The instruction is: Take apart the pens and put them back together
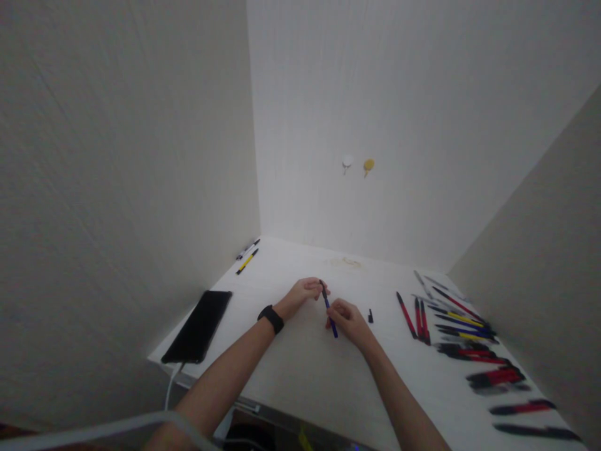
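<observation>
A blue pen [334, 329] with a black upper end is held at a slant above the middle of the white table. My right hand [346, 318] pinches its blue barrel between thumb and fingers. At the black end, the fingers of my left hand [307, 291] close around the pen; a black watch band [271, 319] circles that wrist. Just right of my right hand lies a small black pen part [370, 317], which looks like a cap with a clip.
Several red, black, blue and yellow pens [462, 319] lie along the table's right side, some in piles. At the far left rest a yellow pen [247, 261] and a silver pen [248, 249]. A black tablet or phone [200, 327] with a white cable [173, 382] lies front left. Walls enclose the table.
</observation>
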Tool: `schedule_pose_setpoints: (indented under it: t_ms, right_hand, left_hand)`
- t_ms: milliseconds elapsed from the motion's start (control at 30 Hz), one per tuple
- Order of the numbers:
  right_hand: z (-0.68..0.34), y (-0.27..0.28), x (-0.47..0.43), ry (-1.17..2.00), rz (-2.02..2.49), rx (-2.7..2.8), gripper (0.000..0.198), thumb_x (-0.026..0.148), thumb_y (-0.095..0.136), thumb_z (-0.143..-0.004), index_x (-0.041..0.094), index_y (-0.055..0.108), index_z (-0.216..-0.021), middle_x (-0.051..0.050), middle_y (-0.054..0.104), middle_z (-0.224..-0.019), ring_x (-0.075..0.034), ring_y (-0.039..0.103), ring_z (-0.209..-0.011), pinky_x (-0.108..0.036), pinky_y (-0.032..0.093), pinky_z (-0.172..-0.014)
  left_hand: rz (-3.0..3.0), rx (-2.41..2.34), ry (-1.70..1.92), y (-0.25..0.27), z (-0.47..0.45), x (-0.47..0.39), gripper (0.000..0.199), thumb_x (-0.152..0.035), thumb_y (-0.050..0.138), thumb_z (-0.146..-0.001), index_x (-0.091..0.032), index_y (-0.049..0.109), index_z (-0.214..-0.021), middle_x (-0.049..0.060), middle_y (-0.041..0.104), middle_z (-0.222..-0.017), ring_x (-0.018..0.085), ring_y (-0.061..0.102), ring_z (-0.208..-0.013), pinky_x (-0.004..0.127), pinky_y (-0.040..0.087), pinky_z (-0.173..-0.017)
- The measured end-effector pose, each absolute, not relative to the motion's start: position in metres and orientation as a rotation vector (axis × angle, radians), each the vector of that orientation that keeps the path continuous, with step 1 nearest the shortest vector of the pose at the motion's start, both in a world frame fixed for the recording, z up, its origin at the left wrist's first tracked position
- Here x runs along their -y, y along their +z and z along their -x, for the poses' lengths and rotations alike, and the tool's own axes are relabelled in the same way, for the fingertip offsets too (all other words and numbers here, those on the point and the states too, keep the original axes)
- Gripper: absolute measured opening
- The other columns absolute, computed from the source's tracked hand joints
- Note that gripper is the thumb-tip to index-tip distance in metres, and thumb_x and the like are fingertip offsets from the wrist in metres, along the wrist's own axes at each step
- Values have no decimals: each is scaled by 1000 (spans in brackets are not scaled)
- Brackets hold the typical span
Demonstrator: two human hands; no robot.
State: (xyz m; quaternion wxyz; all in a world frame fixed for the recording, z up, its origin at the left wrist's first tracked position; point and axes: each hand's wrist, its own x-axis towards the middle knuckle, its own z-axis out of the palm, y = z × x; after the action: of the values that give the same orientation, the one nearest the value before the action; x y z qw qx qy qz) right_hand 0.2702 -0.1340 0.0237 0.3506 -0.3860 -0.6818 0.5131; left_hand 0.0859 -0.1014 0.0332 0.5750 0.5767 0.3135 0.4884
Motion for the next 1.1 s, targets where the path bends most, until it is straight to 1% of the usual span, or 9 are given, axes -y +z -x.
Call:
schedule_pose_setpoints:
  t_ms: [167, 267, 400, 533, 600, 700, 800, 967, 1100]
  right_hand:
    - [-269, 23, 136, 1372, 997, 1753, 37, 53, 64, -76, 20, 48, -71, -1, 65, -59, -14, 59, -53, -26, 46, -53]
    - [-271, 23, 135, 1380, 983, 1792, 36, 54, 60, -78, 19, 50, -73, -2, 66, -60, -14, 59, -53, -26, 46, -53]
    - [-274, 21, 133, 1434, 891, 1844, 40, 56, 52, -83, 17, 55, -76, -4, 67, -62, -15, 59, -56, -26, 45, -55]
    - [-274, 22, 132, 1382, 864, 1876, 43, 55, 44, -88, 16, 60, -86, -6, 69, -69, -15, 59, -61, -27, 44, -58]
    - [-273, 23, 133, 1332, 892, 1849, 40, 55, 46, -87, 16, 58, -91, -6, 70, -70, -14, 58, -59, -26, 42, -56]
    - [-270, 24, 134, 1321, 935, 1783, 34, 52, 57, -82, 19, 52, -82, -4, 69, -67, -13, 56, -57, -24, 41, -54]
    - [-269, 22, 135, 1334, 989, 1780, 34, 48, 64, -77, 20, 46, -71, -3, 68, -65, -13, 57, -56, -24, 40, -53]
    - [-271, 24, 135, 1309, 990, 1865, 31, 47, 56, -83, 18, 53, -72, -4, 68, -65, -12, 54, -54, -24, 38, -52]
    - [-273, 26, 134, 1408, 854, 1932, 40, 50, 46, -88, 16, 60, -72, -6, 69, -68, -14, 58, -61, -25, 41, -58]
  left_hand:
    - [-1348, -748, 1117, 33, -86, 103, 29, -38, 68, -73, -11, 63, -84, 11, 69, -86, 12, 56, -67, 24, 37, -63]
    - [-1349, -759, 1110, 33, -86, 103, 29, -38, 70, -71, -12, 62, -79, 10, 69, -84, 13, 58, -70, 24, 38, -63]
    - [-1370, -745, 1097, 33, -86, 102, 27, -36, 70, -70, -12, 61, -80, 10, 69, -86, 13, 57, -70, 24, 38, -64]
    - [-1362, -763, 1132, 32, -85, 102, 23, -33, 68, -72, -12, 61, -80, 9, 69, -85, 12, 56, -69, 23, 37, -63]
    - [-1357, -770, 1150, 31, -85, 101, 23, -34, 66, -74, -13, 61, -80, 8, 69, -84, 11, 55, -67, 23, 36, -62]
    - [-1361, -777, 1149, 31, -85, 101, 28, -39, 67, -74, -12, 60, -79, 8, 69, -85, 10, 52, -65, 23, 35, -61]
    - [-1361, -789, 1132, 31, -85, 100, 31, -42, 69, -73, -13, 58, -77, 9, 69, -84, 10, 52, -63, 22, 34, -59]
    - [-1348, -773, 1116, 33, -85, 101, 31, -40, 71, -72, -13, 57, -77, 9, 70, -82, 9, 51, -61, 22, 32, -57]
    - [-1371, -733, 1091, 34, -85, 102, 31, -38, 71, -71, -12, 59, -81, 10, 70, -83, 11, 55, -65, 22, 34, -59]
